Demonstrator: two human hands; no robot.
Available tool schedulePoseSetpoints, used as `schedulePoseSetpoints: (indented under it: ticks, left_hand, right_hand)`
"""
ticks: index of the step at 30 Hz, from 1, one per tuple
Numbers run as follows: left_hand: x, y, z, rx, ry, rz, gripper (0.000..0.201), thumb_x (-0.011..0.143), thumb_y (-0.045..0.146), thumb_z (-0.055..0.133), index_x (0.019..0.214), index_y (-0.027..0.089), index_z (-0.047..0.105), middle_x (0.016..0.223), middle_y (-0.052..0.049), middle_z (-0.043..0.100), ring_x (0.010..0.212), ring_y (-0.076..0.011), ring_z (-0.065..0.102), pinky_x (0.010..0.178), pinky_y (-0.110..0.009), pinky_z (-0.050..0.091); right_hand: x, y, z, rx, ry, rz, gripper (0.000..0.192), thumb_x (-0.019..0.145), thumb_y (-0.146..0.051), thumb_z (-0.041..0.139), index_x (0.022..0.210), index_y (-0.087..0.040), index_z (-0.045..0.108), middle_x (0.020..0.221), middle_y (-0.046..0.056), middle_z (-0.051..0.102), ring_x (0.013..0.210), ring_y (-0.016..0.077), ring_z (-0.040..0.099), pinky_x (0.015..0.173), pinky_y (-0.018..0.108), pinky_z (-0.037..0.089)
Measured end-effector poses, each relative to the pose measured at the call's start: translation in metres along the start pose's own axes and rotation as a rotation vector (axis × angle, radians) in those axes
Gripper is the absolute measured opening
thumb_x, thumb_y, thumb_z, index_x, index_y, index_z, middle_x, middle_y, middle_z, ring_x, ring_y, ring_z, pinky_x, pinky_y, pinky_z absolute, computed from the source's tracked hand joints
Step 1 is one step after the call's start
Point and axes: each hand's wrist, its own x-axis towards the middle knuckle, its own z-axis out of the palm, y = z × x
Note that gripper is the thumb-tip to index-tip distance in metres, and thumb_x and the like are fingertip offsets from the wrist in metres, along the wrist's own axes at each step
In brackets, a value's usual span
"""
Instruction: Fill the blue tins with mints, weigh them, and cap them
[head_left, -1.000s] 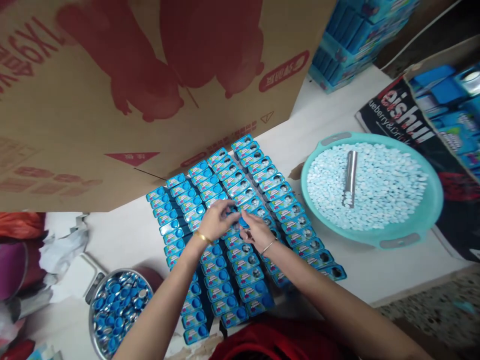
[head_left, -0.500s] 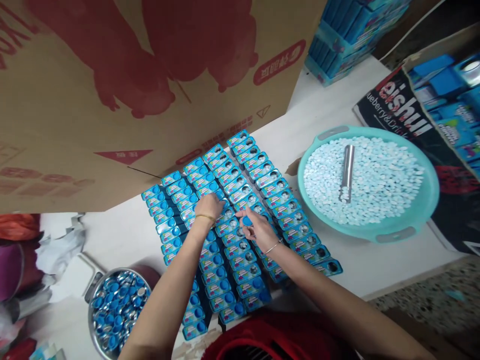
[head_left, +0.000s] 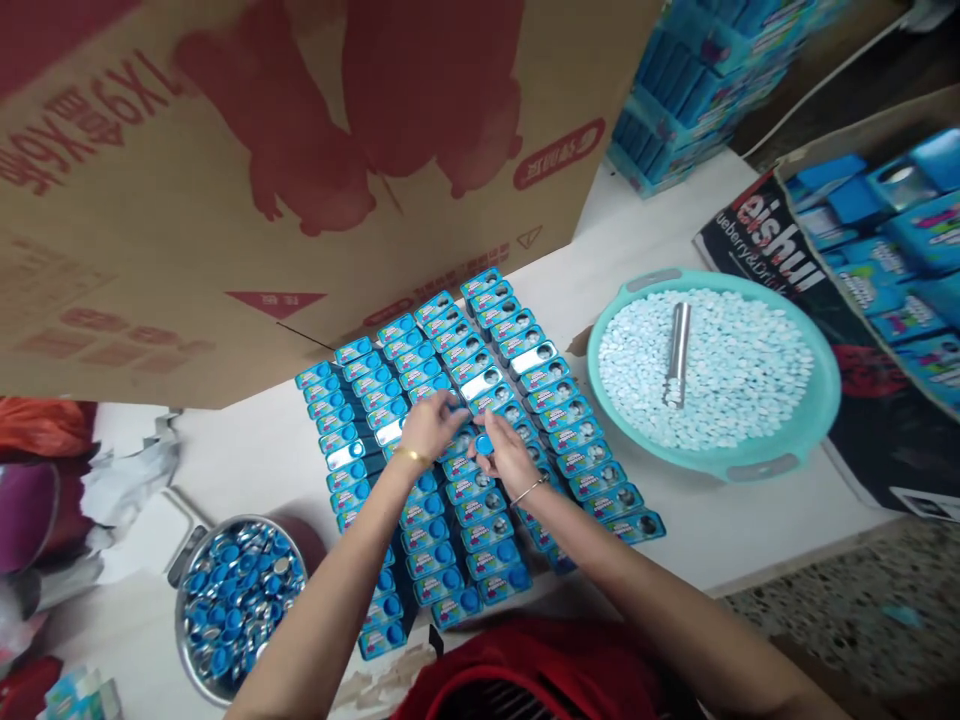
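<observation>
1. Blue tins (head_left: 480,440) lie in tight slanted rows across the white surface (head_left: 247,470), as the head view shows them; some have round blue caps fitted, others show open round holes.
2. Over the middle rows, the left hand (head_left: 429,425) rests on the tins with its fingers curled down; whether anything is pinched in its grip I cannot tell.
3. Just beside it, the right hand (head_left: 510,455) holds a small blue cap (head_left: 484,443) between thumb and fingertips in a narrow grip, right above a tin in the middle rows.
4. Each wrist wears a thin bangle, and both forearms reach in from the bottom edge.
5. Near the left forearm stands a round metal bowl (head_left: 184,640) heaped with loose blue caps (head_left: 236,595).
6. To the right of the rows sits a teal basin (head_left: 825,400) full of pale tablets (head_left: 742,370), with a metal scoop (head_left: 677,355) lying on top of them.
7. Behind the rows leans a big cardboard box (head_left: 225,200) with red print.
8. Further right, an open carton (head_left: 892,220) holds more blue packs.
</observation>
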Motion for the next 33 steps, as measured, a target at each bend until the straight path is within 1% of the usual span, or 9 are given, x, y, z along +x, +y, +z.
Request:
schedulePoseSetpoints:
  ticks: [3,6,8,11,15,23,26,30,33]
  left_hand:
    - [-0.035,-0.002,0.019,-0.268,0.071,0.256,0.02,0.077,0.027,0.061,0.096,0.02,0.062,0.087,-0.003,0.06,0.081,-0.0152,0.056,0.076,-0.026,0.045]
    - [-0.052,0.0,0.035,-0.283,0.21,0.273,0.005,0.077,0.019,0.057,0.081,0.019,0.059,0.083,-0.003,0.057,0.083,-0.0165,0.054,0.078,-0.029,0.044]
    - [-0.05,0.004,0.039,-0.281,0.225,0.257,0.003,0.077,0.018,0.055,0.075,0.019,0.056,0.08,-0.003,0.056,0.08,-0.0158,0.054,0.076,-0.028,0.044]
    - [-0.034,0.007,0.035,-0.222,0.215,0.114,0.007,0.082,0.02,0.05,0.076,0.019,0.053,0.076,-0.001,0.057,0.072,-0.0137,0.055,0.068,-0.025,0.043]
    - [-0.008,0.006,0.022,0.106,0.155,-0.135,0.011,0.087,0.025,0.046,0.09,0.019,0.056,0.08,-0.004,0.063,0.075,-0.0162,0.059,0.067,-0.026,0.041]
    - [0.032,0.001,0.011,0.263,-0.108,-0.31,0.028,0.076,0.045,0.062,0.077,0.017,0.064,0.087,-0.012,0.068,0.088,-0.0267,0.064,0.07,-0.031,0.044]
    - [0.037,0.001,0.006,0.276,-0.14,-0.35,0.034,0.073,0.049,0.065,0.076,0.015,0.065,0.088,-0.015,0.068,0.088,-0.0295,0.064,0.07,-0.033,0.044]
    - [0.007,0.012,0.006,0.253,-0.061,-0.272,0.031,0.083,0.045,0.055,0.085,0.016,0.065,0.089,-0.012,0.067,0.09,-0.0263,0.062,0.072,-0.032,0.044]
    - [-0.038,0.022,0.017,0.068,0.025,0.073,0.027,0.087,0.04,0.049,0.1,0.02,0.061,0.087,-0.006,0.064,0.084,-0.0183,0.059,0.074,-0.029,0.044]
  right_hand:
    - [-0.001,0.005,0.001,0.014,0.01,0.02,0.054,0.069,-0.073,0.055,0.086,-0.023,0.048,0.048,-0.009,0.041,0.035,0.007,0.035,0.035,0.019,0.018]
    - [-0.002,0.01,0.004,0.033,0.002,0.019,0.054,0.067,-0.073,0.056,0.083,-0.023,0.047,0.048,-0.009,0.04,0.034,0.0062,0.033,0.034,0.019,0.02]
    - [-0.002,0.012,0.004,0.036,0.002,0.001,0.053,0.068,-0.073,0.055,0.083,-0.023,0.046,0.049,-0.009,0.041,0.033,0.006,0.032,0.033,0.02,0.022]
    - [-0.002,0.011,0.003,0.033,-0.014,-0.02,0.051,0.071,-0.072,0.052,0.088,-0.024,0.045,0.05,-0.009,0.045,0.033,0.0063,0.033,0.033,0.019,0.02]
    - [-0.003,0.007,-0.003,0.054,-0.02,-0.011,0.053,0.071,-0.07,0.054,0.093,-0.023,0.048,0.055,-0.008,0.052,0.034,0.0058,0.035,0.033,0.018,0.018]
    - [-0.001,0.007,-0.014,0.086,0.012,-0.003,0.053,0.071,-0.069,0.055,0.09,-0.02,0.052,0.053,-0.007,0.052,0.035,0.0052,0.034,0.033,0.017,0.019]
    - [0.0,0.006,-0.013,0.125,0.024,0.008,0.057,0.069,-0.072,0.057,0.091,-0.019,0.054,0.055,-0.006,0.052,0.036,0.0053,0.035,0.032,0.017,0.021]
    - [-0.007,-0.003,-0.008,0.273,0.108,0.066,0.057,0.071,-0.073,0.054,0.091,-0.019,0.055,0.058,-0.005,0.05,0.041,0.0061,0.038,0.034,0.018,0.026]
    - [-0.015,-0.011,-0.005,0.394,0.16,0.113,0.056,0.077,-0.073,0.046,0.092,-0.019,0.055,0.058,-0.005,0.048,0.042,0.0075,0.038,0.037,0.019,0.03]
